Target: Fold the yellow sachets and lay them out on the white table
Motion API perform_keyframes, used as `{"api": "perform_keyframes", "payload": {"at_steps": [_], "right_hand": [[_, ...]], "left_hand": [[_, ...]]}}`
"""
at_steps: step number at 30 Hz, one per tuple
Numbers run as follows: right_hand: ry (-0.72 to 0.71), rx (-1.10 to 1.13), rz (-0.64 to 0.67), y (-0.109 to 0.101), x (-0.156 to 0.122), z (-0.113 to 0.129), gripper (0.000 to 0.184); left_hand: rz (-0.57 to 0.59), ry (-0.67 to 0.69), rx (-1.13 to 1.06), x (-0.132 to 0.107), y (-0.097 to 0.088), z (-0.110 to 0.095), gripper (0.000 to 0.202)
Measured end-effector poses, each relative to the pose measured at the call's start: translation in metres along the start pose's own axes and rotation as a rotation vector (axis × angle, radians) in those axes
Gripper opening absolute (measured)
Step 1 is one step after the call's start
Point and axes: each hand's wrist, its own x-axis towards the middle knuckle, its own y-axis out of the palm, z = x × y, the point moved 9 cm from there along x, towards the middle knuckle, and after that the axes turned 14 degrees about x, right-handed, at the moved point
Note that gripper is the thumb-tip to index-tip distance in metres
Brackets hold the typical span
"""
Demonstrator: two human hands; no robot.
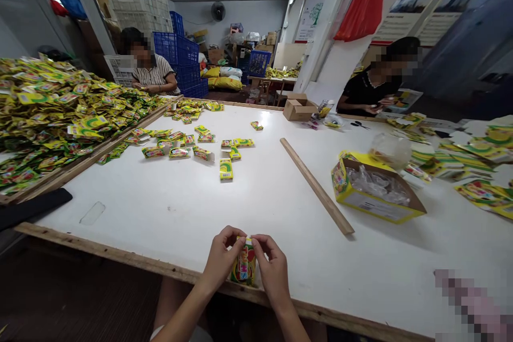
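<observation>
At the table's near edge stands a small yellow and green printed box (pixel 243 266), its colourful front facing me. My left hand (pixel 223 255) pinches its upper left corner between thumb and fingers. On the upper right corner, the thumb and fingertips of my right hand (pixel 272 263) are closed the same way. A pale strip shows at the box top between the fingertips; whether the flap is fully closed I cannot tell. Farther up the white table (pixel 188 230) lie several similar small boxes (pixel 226 169), some with white end flaps sticking out.
A large heap of the small packs (pixel 52 101) fills the left behind a wooden rail. A wooden strip (pixel 316 184) lies right of centre, beside a yellow carton (pixel 377 208) holding clear plastic. A brown cardboard box (pixel 298 108) and scissors (pixel 359 125) sit farther back. Two people sit across.
</observation>
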Motion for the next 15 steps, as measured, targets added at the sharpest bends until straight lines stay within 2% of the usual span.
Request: {"api": "perform_keyframes", "payload": {"at_steps": [5, 12, 15], "right_hand": [[-0.002, 0.027, 0.033, 0.001, -0.009, -0.004, 0.027], [0.026, 0.038, 0.086, 0.010, -0.010, -0.009, 0.027], [-0.004, 0.008, 0.041, -0.008, -0.013, -0.006, 0.030]], "left_hand": [[0.010, 0.014, -0.044, -0.006, -0.001, 0.008, 0.020], [-0.026, 0.100, 0.010, -0.010, -0.005, 0.002, 0.016], [0.014, 0.100, 0.018, -0.007, -0.001, -0.001, 0.020]]}}
